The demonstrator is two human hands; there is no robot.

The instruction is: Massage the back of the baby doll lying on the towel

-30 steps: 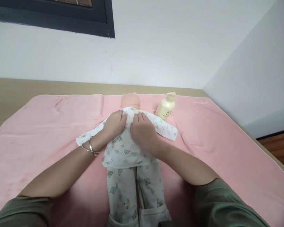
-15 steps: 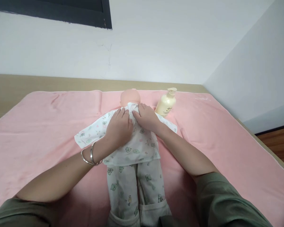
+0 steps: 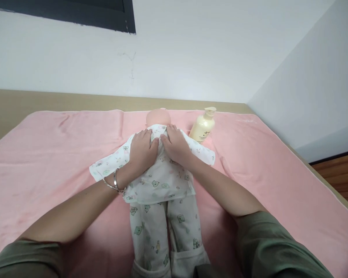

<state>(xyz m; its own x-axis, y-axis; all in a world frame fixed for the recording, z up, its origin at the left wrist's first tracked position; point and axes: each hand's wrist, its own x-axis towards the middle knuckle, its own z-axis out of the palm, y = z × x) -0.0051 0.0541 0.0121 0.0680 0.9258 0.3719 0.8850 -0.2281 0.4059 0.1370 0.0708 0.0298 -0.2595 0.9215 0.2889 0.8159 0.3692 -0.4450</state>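
Observation:
A baby doll, its bald head (image 3: 159, 116) at the far end, lies on a pink blanket. It wears a white long-sleeved shirt (image 3: 159, 185) and matching trousers (image 3: 150, 227), both with small animal prints. My left hand (image 3: 142, 150) rests on the left shoulder of the shirt, fingers stretched toward the collar and thumb apart. Over the right shoulder lies my right hand (image 3: 176, 146), its fingers extended and its thumb near the collar's middle. The fingertips of both hands touch the cloth just below the head. The doll's face does not show.
Right of the doll's head, a cream pump bottle (image 3: 203, 125) leans on the pink blanket (image 3: 60, 154). The blanket covers most of a wooden surface (image 3: 75, 99). A white wall (image 3: 174, 58) rises behind, and another wall stands at the right.
My left hand has shifted slightly left and its thumb has spread away from the fingers. The collar, bunched between the hands before, is flatter and wider. The bottle has stayed put.

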